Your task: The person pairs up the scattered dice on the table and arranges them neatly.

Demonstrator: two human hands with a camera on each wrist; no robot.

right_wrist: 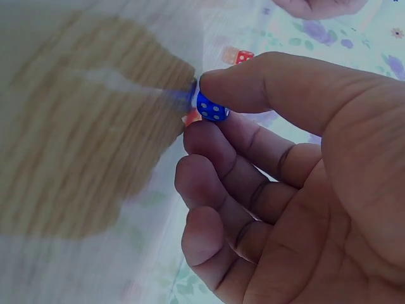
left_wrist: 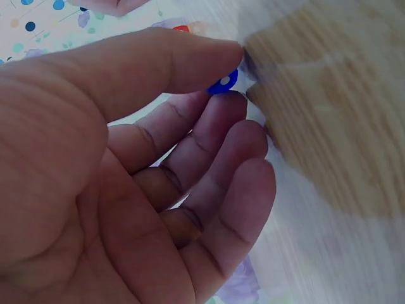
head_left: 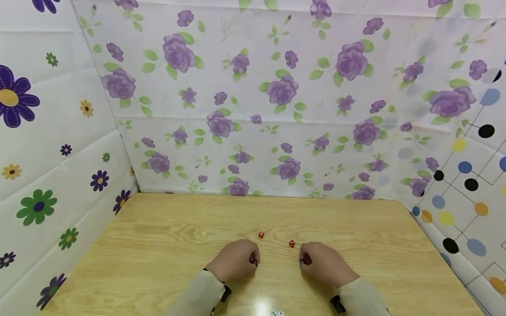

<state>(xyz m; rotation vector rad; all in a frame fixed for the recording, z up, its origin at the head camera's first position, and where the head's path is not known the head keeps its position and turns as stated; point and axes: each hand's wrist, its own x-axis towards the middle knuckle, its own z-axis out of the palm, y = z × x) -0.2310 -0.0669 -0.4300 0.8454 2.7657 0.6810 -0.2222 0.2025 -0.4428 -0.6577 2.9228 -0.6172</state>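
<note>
My left hand [head_left: 238, 260] pinches a blue die [left_wrist: 225, 82] between thumb and fingertips, low over the wooden table; the fingers cover most of it. Opposite, my right hand [head_left: 325, 262] pinches another blue die [right_wrist: 212, 108], and its white pips show in the right wrist view. Two red dice lie on the table just beyond the hands: one red die [head_left: 261, 235] ahead of the left hand, the other red die [head_left: 292, 243] close by the right hand's knuckles. A gap of bare wood separates the two hands.
Two white dice [head_left: 277, 313] sit side by side at the bottom edge of the head view, nearer the body. The wooden table [head_left: 178, 219] is bordered by a flowered cloth wall [head_left: 253, 153] behind and patterned cloths at both sides.
</note>
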